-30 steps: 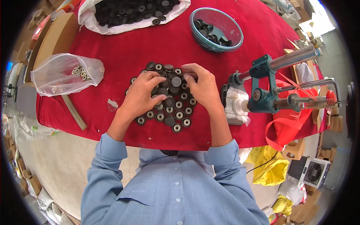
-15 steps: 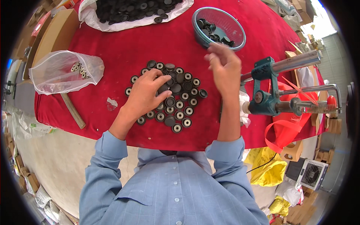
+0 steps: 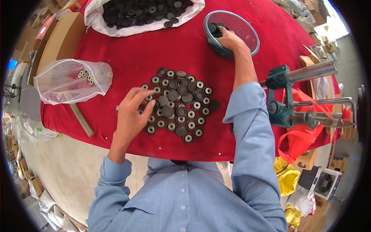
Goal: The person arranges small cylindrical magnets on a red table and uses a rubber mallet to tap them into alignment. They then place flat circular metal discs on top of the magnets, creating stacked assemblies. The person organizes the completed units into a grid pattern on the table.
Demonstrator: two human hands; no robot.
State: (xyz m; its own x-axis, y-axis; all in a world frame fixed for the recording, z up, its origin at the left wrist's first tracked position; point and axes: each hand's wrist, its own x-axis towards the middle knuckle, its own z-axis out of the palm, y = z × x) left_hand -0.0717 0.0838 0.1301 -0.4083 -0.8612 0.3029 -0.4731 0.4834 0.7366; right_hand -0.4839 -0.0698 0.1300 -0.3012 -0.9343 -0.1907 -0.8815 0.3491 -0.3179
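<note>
My left hand hovers at the left edge of a cluster of black round wheels with metal bearings in their centres. Its thumb and fingers are apart, with nothing held between them. Plain black discs lie on top of several wheels in the cluster. My right hand reaches into a clear bluish plastic bowl at the far right. Black caps lie in the bowl around its fingertips. Those fingertips are partly hidden, so any hold on a cap cannot be made out.
A white sack of black round parts lies at the far side. On the left is a clear bag with small bearings, beside a wooden handle. A green hand press stands at the right of the red cloth.
My right hand has moved away and up into the bowl. My left hand has drawn back left off the wheels and spread its fingers. More dark discs show on the cluster.
</note>
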